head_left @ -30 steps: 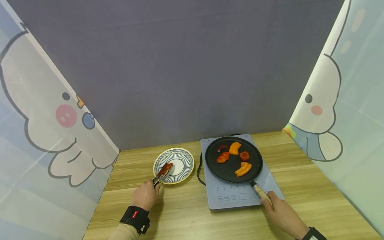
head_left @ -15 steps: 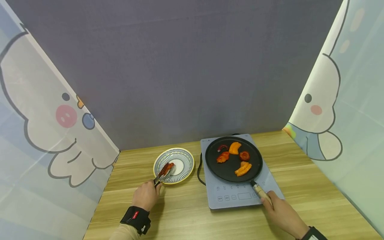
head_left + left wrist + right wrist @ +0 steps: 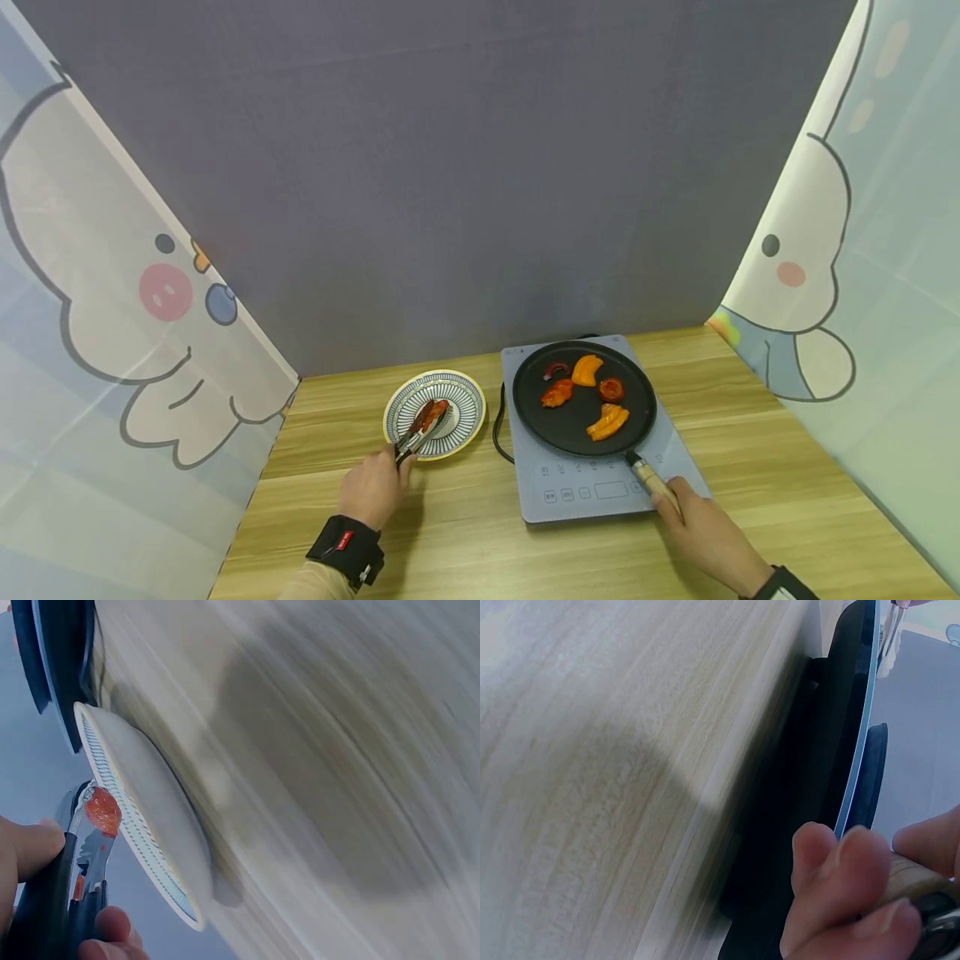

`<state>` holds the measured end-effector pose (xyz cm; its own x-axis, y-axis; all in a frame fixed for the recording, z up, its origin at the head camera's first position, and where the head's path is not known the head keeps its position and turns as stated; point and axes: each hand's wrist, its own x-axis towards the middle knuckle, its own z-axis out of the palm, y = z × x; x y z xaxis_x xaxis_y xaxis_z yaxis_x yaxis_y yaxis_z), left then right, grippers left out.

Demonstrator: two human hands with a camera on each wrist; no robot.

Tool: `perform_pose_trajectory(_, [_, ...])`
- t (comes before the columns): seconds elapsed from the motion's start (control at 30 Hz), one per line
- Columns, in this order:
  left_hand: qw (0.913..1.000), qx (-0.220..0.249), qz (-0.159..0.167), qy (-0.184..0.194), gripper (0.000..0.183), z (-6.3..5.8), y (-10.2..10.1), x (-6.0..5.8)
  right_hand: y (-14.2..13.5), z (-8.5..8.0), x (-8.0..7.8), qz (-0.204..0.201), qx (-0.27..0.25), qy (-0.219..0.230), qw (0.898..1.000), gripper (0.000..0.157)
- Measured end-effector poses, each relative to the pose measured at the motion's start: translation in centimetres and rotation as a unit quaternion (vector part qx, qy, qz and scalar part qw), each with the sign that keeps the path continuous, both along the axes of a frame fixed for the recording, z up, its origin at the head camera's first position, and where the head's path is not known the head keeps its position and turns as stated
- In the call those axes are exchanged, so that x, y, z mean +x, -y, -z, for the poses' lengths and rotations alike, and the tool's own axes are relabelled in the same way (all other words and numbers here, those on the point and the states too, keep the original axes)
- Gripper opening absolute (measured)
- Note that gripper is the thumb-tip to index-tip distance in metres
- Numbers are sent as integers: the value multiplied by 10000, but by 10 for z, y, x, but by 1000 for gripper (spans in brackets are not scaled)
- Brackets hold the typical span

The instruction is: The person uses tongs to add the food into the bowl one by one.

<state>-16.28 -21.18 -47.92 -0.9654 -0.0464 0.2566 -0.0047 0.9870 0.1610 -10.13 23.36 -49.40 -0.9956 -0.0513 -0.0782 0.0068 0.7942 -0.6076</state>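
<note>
In the head view my left hand (image 3: 372, 490) holds black-handled metal tongs (image 3: 412, 442). Between their tips is a glossy reddish-brown piece of food (image 3: 437, 413), over the patterned plate (image 3: 475, 404) with a yellow rim. The left wrist view shows thumb and fingers on the tongs (image 3: 46, 904), and the red piece (image 3: 103, 810) beside the plate's rim. On the right, my right hand (image 3: 708, 533) grips the wooden handle (image 3: 651, 482) of a flat black frying pan (image 3: 566, 425). Curled fingers (image 3: 855, 862) surround that handle in the right wrist view.
Several pieces of food lie in the pan, among them an orange slice (image 3: 608, 422) and a red piece (image 3: 557, 392). Beneath the pan is a grey induction cooker (image 3: 536, 492), its black cord (image 3: 497, 433) running beside the plate. A grey partition (image 3: 480, 208) stands behind the wooden table (image 3: 457, 533).
My left hand has shifted slightly right, carrying the tongs and the reddish-brown piece further toward the plate's middle. My right hand and the frying pan stay where they were.
</note>
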Motion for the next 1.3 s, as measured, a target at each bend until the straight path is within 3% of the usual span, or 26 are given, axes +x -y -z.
perform_pose_trajectory(0.27, [9992,-110,240,-311,38,-7,-14,4,0,1,0,-12,-40,2,10000,33])
perform_pose_trajectory(0.77, [9955,-239,685,-606,43,-9,-39,9,0,1,0,4,-36,10,10000,32])
perform_pose_trajectory(1.3, [9873,-398,1082,-1090,43,-17,-60,14,0,0,0,14,32,-18,10000,33])
